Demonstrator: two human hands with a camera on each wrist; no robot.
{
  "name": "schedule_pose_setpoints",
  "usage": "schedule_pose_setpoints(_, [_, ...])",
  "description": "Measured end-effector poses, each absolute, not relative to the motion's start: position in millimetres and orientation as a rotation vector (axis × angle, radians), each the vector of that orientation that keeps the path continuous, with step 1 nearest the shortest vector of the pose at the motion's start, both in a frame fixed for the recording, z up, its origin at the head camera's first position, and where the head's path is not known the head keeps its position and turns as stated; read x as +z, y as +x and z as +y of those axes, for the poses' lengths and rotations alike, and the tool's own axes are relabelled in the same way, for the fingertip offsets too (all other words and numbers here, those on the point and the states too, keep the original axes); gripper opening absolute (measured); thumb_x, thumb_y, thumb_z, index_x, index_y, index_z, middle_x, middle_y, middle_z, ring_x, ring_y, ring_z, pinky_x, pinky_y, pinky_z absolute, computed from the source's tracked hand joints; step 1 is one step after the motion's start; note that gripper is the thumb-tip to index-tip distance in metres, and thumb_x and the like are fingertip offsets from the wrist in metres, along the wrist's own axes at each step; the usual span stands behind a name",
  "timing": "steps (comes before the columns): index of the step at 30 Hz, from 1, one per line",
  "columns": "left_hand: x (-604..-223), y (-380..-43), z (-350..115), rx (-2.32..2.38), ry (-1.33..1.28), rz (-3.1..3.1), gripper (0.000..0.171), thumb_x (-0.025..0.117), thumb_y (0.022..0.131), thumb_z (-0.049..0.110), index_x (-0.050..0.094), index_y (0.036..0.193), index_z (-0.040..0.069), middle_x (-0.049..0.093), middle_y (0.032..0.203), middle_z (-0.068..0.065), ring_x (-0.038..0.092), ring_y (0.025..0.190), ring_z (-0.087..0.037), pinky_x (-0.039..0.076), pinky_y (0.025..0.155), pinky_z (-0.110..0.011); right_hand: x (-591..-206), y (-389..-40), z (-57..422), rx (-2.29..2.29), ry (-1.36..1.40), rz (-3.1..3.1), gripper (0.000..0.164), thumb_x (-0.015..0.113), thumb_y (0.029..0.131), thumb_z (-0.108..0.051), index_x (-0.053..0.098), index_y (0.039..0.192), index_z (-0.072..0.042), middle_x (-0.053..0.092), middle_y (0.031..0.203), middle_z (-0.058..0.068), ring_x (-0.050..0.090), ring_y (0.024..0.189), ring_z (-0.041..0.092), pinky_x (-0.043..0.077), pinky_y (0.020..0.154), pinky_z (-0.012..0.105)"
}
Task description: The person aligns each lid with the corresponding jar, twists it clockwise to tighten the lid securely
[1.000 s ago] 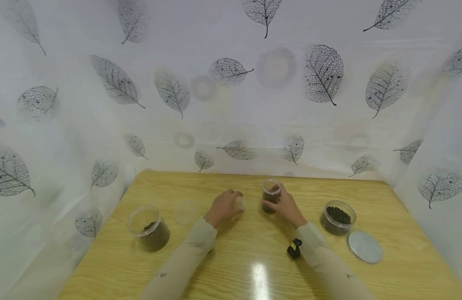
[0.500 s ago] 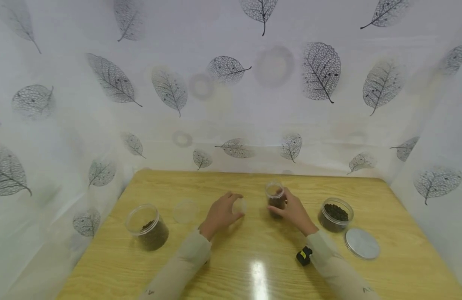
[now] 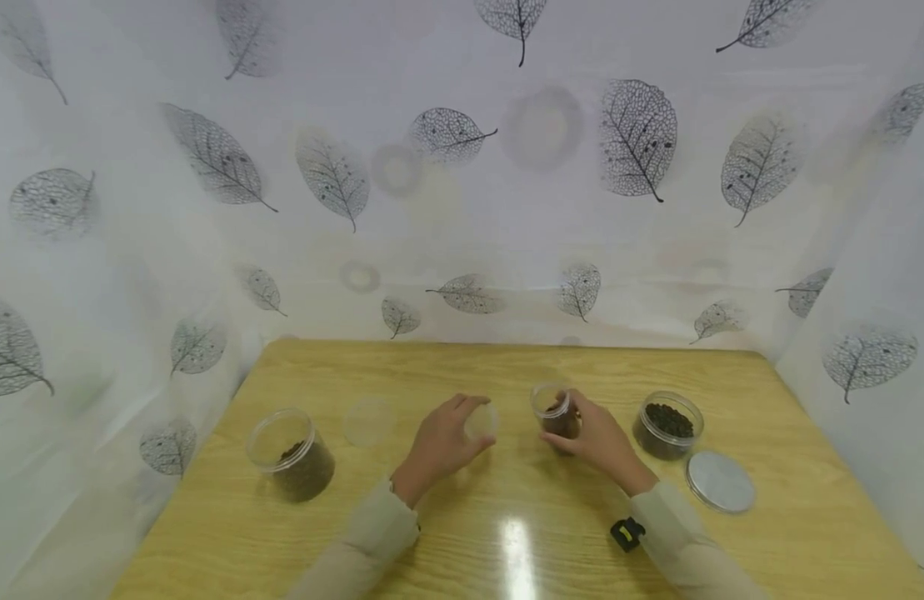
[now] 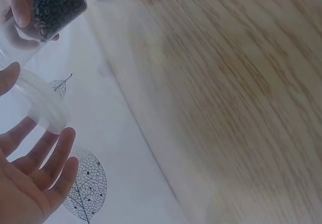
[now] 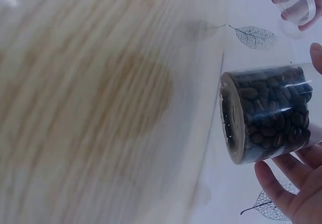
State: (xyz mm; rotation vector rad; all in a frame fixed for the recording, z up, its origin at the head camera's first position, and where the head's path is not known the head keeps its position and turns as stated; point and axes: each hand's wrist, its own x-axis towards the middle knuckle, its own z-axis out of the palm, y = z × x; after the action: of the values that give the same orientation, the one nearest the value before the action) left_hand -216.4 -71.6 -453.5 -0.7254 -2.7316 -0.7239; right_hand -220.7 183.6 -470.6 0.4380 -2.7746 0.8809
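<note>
Both hands have drawn back a little toward the person in the last second, the right hand [image 3: 604, 442] bringing a jar and the left hand [image 3: 441, 442] a lid. Behind them hangs a pale sheet [image 3: 462, 208] printed with dark leaves, and below it spreads the wood-grained surface [image 3: 424, 367]. At the person's left stands the biggest jar [image 3: 289, 472], uncovered and part filled with something dark, a clear disc [image 3: 368, 422] lying near it. On the right sits a wide, low jar [image 3: 660, 446], a silver lid [image 3: 720, 481] just beside it; I suppose they stand outward so the hands have room between.

There, the right hand grips the small jar [image 3: 555, 419] round its side, roughly upright, most likely so nothing spills. Its underside shows from the right wrist, so I take it to be lifted. Its wall is see-through, with a bare band toward the mouth. The left hand pinches the small lid [image 3: 481, 422], round and translucent, by its edge, probably keeping its face free. Smallest are the beans [image 5: 271, 110] packed in that jar, dark and glossy.
</note>
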Motion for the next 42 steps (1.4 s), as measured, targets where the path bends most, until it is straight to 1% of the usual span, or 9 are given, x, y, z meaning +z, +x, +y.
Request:
schedule_pose_setpoints(4, [-451.4, -211.4, -69.8, -0.724, -0.747, -2.681, 0.055, 0.076, 0.076, 0.036, 0.058, 0.123, 0.015, 0.063, 0.114, -0.004, 0.064, 0.095, -0.02, 0.054, 0.082, -0.034, -468.7, -212.5, 184.8, 0.831, 0.469, -2.779, 0.058, 0.079, 0.072, -0.038, 0.054, 0.115, -0.01, 0.066, 0.107, 0.011, 0.065, 0.096, 0.029, 0.054, 0.078, 0.044])
schedule_pose_setpoints(8, [-450.0, -207.3, -68.5, -0.734, -0.763, -2.653, 0.054, 0.077, 0.076, 0.034, 0.058, 0.123, 0.015, 0.063, 0.115, -0.003, 0.064, 0.099, -0.019, 0.054, 0.083, -0.034, -466.6, -206.3, 185.1, 0.799, 0.5, -2.782, 0.056, 0.08, 0.072, -0.037, 0.055, 0.114, -0.01, 0.066, 0.107, 0.009, 0.065, 0.099, 0.03, 0.053, 0.082, 0.046])
schedule_pose_setpoints(12, [-449.0, -203.3, -68.0, -0.73, -0.792, -2.619, 0.054, 0.077, 0.075, 0.034, 0.059, 0.123, 0.014, 0.064, 0.114, -0.003, 0.064, 0.1, -0.019, 0.054, 0.083, -0.033, -465.7, -202.0, 185.8, 0.75, 0.544, -2.774, 0.054, 0.08, 0.071, -0.036, 0.056, 0.111, -0.009, 0.068, 0.103, 0.007, 0.065, 0.096, 0.027, 0.053, 0.082, 0.044])
schedule_pose_setpoints(19, [-448.8, -200.2, -69.5, -0.708, -0.803, -2.598, 0.055, 0.077, 0.076, 0.037, 0.058, 0.123, 0.016, 0.063, 0.114, -0.001, 0.063, 0.1, -0.018, 0.054, 0.082, -0.032, -466.7, -198.6, 188.6, 0.61, 0.619, -2.73, 0.063, 0.082, 0.068, -0.038, 0.056, 0.116, -0.007, 0.069, 0.096, 0.007, 0.067, 0.085, 0.022, 0.055, 0.072, 0.038])
schedule_pose_setpoints(26, [-449.1, -195.0, -69.4, -0.753, -0.798, -2.576, 0.056, 0.079, 0.074, 0.035, 0.059, 0.122, 0.016, 0.064, 0.114, -0.002, 0.064, 0.1, -0.018, 0.055, 0.081, -0.033, -468.2, -194.4, 191.6, 0.546, 0.661, -2.706, 0.065, 0.081, 0.067, -0.041, 0.056, 0.117, -0.006, 0.069, 0.096, 0.007, 0.067, 0.082, 0.022, 0.056, 0.071, 0.037])
schedule_pose_setpoints(33, [-449.0, -190.7, -69.3, -0.778, -0.811, -2.534, 0.057, 0.08, 0.072, 0.034, 0.059, 0.122, 0.015, 0.065, 0.112, -0.002, 0.064, 0.1, -0.018, 0.055, 0.081, -0.033, -469.3, -191.1, 193.7, 0.506, 0.693, -2.69, 0.064, 0.082, 0.066, -0.039, 0.056, 0.115, -0.005, 0.069, 0.093, 0.006, 0.066, 0.079, 0.022, 0.056, 0.068, 0.036])
schedule_pose_setpoints(42, [-446.2, -189.6, -65.4, -0.8, -0.822, -2.516, 0.057, 0.08, 0.072, 0.034, 0.059, 0.121, 0.014, 0.065, 0.113, -0.002, 0.063, 0.101, -0.017, 0.054, 0.082, -0.032, -473.9, -190.9, 195.8, 0.492, 0.745, -2.65, 0.066, 0.084, 0.065, -0.037, 0.056, 0.115, -0.004, 0.069, 0.094, 0.005, 0.067, 0.081, 0.02, 0.056, 0.071, 0.035])
